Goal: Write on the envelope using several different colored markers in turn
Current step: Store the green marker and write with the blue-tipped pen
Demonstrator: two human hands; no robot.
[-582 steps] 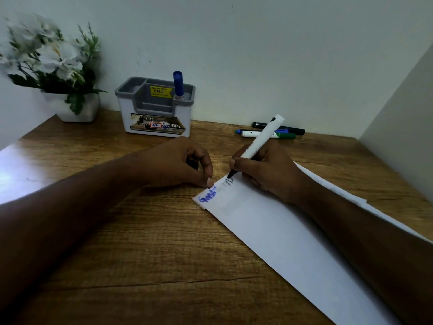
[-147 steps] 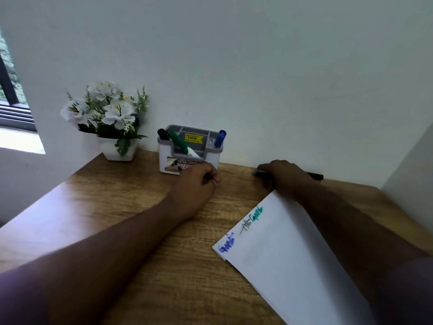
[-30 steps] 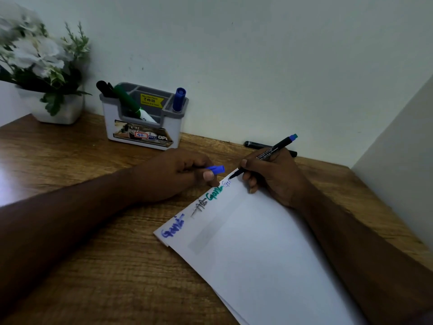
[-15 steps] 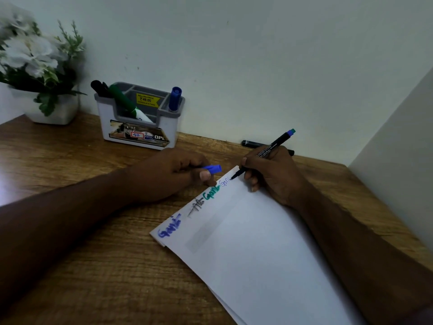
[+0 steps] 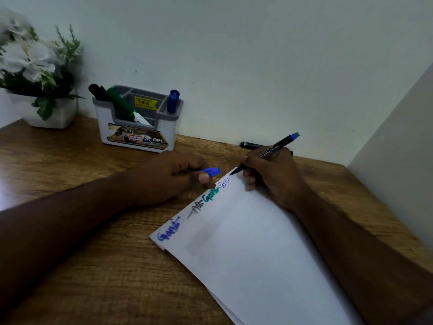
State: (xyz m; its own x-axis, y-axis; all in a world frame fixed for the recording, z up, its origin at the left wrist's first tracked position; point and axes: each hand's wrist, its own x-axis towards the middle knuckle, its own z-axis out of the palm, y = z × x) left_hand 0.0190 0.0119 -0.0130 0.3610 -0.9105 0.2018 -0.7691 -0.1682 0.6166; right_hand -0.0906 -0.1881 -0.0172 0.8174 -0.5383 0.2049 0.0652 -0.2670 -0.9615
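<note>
A white envelope (image 5: 257, 249) lies at an angle on a wooden desk (image 5: 98, 273), its near end running out of view at the bottom right. Along its upper left edge run four scribbled words: blue, then grey, then green, then a thin blue one at the far corner. The right hand (image 5: 271, 174) rests on that far corner and grips a slim black pen (image 5: 267, 152) with a blue end, its tip at the envelope's edge just past the thin blue word. The left hand (image 5: 173, 177) sits on the desk just beside the envelope, fingers curled, pinching a blue pen cap (image 5: 212, 171). Behind the right hand, a black marker (image 5: 251, 144) lies against the wall. Farther left stands a grey and white desk organiser (image 5: 138, 123) holding black, green and blue markers. A white pot of white flowers (image 5: 39, 73) stands in the far left corner.
</note>
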